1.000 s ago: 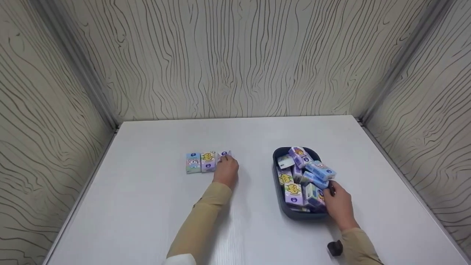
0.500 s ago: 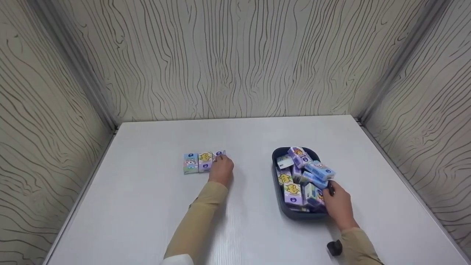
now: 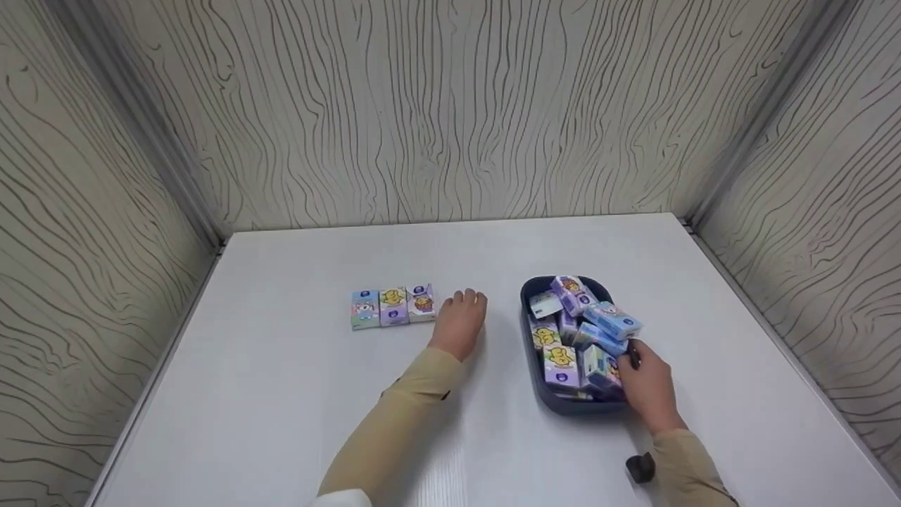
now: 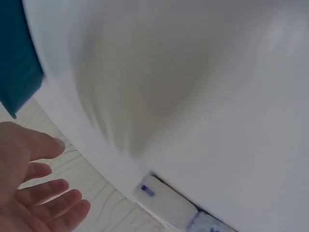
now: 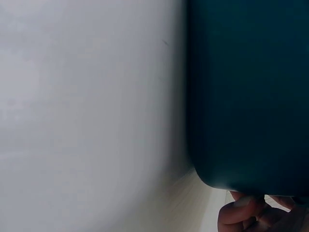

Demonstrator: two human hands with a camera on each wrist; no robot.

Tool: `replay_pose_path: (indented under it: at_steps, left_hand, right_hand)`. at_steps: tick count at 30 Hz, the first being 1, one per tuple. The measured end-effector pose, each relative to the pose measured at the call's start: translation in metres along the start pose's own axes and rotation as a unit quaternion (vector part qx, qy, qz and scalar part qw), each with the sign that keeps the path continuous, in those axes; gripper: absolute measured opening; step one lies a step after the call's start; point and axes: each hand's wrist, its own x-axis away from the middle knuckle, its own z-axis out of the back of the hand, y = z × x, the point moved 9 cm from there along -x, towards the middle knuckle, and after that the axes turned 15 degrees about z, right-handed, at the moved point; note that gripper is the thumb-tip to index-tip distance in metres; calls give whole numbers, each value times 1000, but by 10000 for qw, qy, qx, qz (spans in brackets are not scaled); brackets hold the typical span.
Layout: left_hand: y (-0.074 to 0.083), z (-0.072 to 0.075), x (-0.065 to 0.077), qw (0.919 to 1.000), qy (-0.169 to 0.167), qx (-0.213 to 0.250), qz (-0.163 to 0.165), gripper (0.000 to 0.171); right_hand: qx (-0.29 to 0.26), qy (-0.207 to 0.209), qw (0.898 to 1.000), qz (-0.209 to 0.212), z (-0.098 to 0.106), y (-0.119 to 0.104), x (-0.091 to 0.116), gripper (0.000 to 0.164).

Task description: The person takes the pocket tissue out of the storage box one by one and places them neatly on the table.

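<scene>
Three small printed packs (image 3: 393,305), with cartoon pictures in blue, yellow and purple, lie side by side in a row on the white table. Just right of the row, my left hand (image 3: 459,322) hovers apart from it, holding nothing; in the left wrist view its fingers (image 4: 50,193) are spread and loosely bent. A dark blue-green bin (image 3: 538,380) heaped with several more packs (image 3: 561,362) stands further right. My right hand (image 3: 647,387) grips the bin's right side; in the right wrist view its curled fingers (image 5: 241,210) are at the bin's edge.
A small black object (image 3: 640,467) lies on the table (image 3: 281,408) beside my right sleeve. Wood-grain patterned panels (image 3: 450,113) enclose the table at the back and on both sides. One blue pack (image 3: 612,320) juts over the bin's right rim.
My left hand has let go of the rightmost pack in the row and moved right, uncovering it. My right hand has stayed at the bin.
</scene>
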Motion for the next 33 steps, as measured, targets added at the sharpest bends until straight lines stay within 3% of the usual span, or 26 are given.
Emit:
replay_pose_path:
  at_steps: [4,12,18,23,27,33]
  left_hand:
    - [21,10,2,9994,-153,206,-236,38]
    - [59,32,12,9971,-83,379,-649,37]
    - [93,41,27,9876,-525,798,-1243,37]
    - [114,36,41,9764,-1017,746,-1751,48]
    - [123,26,49,9706,-1352,589,-1902,56]
    - [132,18,54,9679,-1418,295,-2054,45]
  right_hand:
    - [-87,-21,10000,12,-1,-2,-1,52]
    - [-173,-128,9998,-43,0,-3,-4,52]
    - [-154,-98,9998,-10,0,-5,-4,51]
    - [-153,-147,9997,-111,-2,-3,-2,53]
    - [-78,-48,10000,-20,-1,-3,0,50]
    - [4,135,9998,132,1,-1,2,46]
